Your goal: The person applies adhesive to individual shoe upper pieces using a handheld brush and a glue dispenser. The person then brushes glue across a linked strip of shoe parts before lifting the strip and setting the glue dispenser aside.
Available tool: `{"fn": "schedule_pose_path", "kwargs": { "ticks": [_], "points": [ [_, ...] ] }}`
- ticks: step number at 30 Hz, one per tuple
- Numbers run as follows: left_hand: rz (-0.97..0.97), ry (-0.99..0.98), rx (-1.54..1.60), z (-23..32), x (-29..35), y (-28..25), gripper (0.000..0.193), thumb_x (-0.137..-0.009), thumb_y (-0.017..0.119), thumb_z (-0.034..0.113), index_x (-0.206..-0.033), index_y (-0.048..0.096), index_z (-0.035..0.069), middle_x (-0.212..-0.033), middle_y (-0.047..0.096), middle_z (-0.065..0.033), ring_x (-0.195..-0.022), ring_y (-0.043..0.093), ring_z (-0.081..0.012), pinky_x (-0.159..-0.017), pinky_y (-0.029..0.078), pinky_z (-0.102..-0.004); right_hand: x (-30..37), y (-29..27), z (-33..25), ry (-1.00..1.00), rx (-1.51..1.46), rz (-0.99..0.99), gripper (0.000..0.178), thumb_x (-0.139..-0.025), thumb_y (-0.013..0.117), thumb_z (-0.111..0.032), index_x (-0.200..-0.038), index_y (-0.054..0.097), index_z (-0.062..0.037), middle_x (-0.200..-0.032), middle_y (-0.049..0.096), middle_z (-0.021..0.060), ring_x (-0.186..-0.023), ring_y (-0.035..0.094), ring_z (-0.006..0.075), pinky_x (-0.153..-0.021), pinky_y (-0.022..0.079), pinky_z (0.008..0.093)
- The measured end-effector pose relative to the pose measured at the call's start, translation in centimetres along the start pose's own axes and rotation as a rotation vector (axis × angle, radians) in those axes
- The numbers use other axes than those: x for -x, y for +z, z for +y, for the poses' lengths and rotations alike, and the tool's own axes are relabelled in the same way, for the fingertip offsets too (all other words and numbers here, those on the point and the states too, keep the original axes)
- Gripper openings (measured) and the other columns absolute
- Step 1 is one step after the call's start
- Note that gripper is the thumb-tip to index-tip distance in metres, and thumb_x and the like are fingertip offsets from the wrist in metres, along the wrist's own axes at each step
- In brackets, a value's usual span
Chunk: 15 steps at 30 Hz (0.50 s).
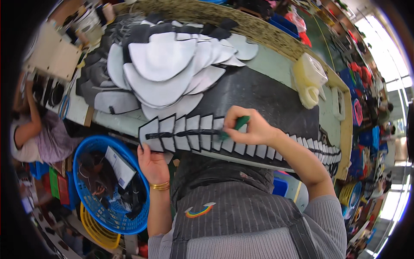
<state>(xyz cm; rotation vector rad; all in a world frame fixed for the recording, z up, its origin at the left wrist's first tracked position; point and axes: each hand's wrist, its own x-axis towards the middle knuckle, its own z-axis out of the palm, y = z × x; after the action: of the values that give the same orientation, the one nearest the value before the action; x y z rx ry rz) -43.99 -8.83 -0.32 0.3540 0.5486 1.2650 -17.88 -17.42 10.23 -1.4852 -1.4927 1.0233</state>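
Note:
A long row of overlapping pale grey cut pieces (pixel 150 129) with black edges runs along the table's near side, with a dark band across its middle. My left hand (pixel 153 166) is at the row's left end, palm partly up, its fingertips closed at the lower edge of the end piece. Held between the fingers of my right hand (pixel 251 126) is a small green tool (pixel 241 122), its lower end against the dark band. The fingers hide much of the tool, so its exact kind cannot be made out. Farther back lies a loose heap of white rounded pieces (pixel 161 58) with black parts.
A yellowish plastic jug (pixel 308 80) stands at the table's right, inside the raised wooden edge (pixel 271 36). Below left are a blue basket (pixel 79 190) with dark items and a yellow basket (pixel 97 226). Another person (pixel 32 134) is at the far left.

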Motion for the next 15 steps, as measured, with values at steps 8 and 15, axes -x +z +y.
{"fn": "schedule_pose_path", "kwargs": {
  "ticks": [8, 15],
  "points": [
    [-0.129, -0.031, -0.107, 0.8, -2.1, -4.8, 0.014, -0.088, 0.046, 0.006, -0.102, 0.051, 0.005, -0.104, 0.058, -0.0076, -0.095, 0.055, -0.0164, -0.085, 0.043, -0.0303, 17.0, -10.4, 2.8, 0.344, -0.112, 0.407, 0.011, -0.073, 0.059, -0.005, -0.071, 0.049, -0.0028, -0.073, 0.056, 0.0062, -0.064, 0.053, 0.0112, -0.06, 0.043, 0.0239],
    [-0.066, -0.027, -0.512, 3.8, -3.5, -9.3, 0.028, -0.093, 0.041, 0.015, -0.112, 0.05, -0.004, -0.11, 0.057, -0.0113, -0.101, 0.052, -0.0158, -0.091, 0.038, -0.0284, 18.7, -18.4, 3.7, 0.147, 0.025, 1.213, 0.019, -0.086, 0.058, -0.018, -0.084, 0.058, 0.0005, -0.073, 0.06, 0.0071, -0.055, 0.055, 0.0095, -0.047, 0.043, 0.0203]
  ]
}}
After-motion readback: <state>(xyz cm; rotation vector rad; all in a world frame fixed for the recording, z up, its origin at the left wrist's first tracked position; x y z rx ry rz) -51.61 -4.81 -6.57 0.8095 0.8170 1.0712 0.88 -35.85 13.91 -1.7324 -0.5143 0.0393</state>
